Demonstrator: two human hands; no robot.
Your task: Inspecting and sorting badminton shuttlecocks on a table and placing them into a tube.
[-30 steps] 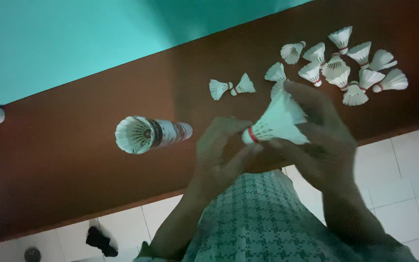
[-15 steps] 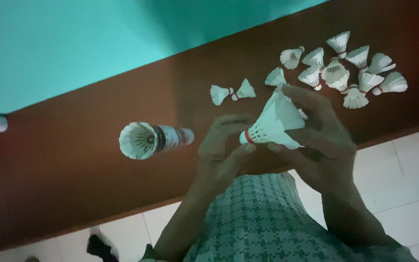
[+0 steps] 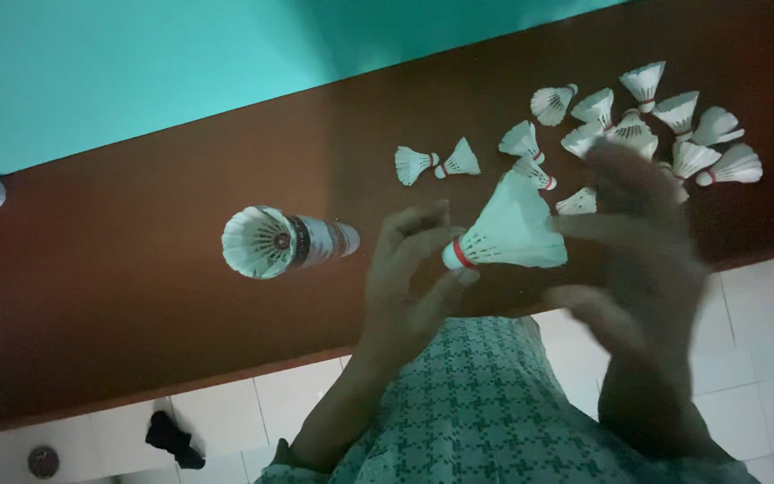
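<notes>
One shuttlecock (image 3: pixel 512 229) pinched at its cork by left hand (image 3: pixel 409 287). Right hand (image 3: pixel 647 260) open, blurred, just beside feathers. Bare tabletop (image 3: pixel 118 305) left of tube (image 3: pixel 284 242).

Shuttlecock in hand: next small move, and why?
Probably carry the held shuttlecock left to the open tube on the table. The left hand pinches its cork end, the right hand is spread by the feathers, apparently off it. The tube's mouth shows shuttlecocks stacked inside, and loose shuttlecocks lie at upper right.
</notes>
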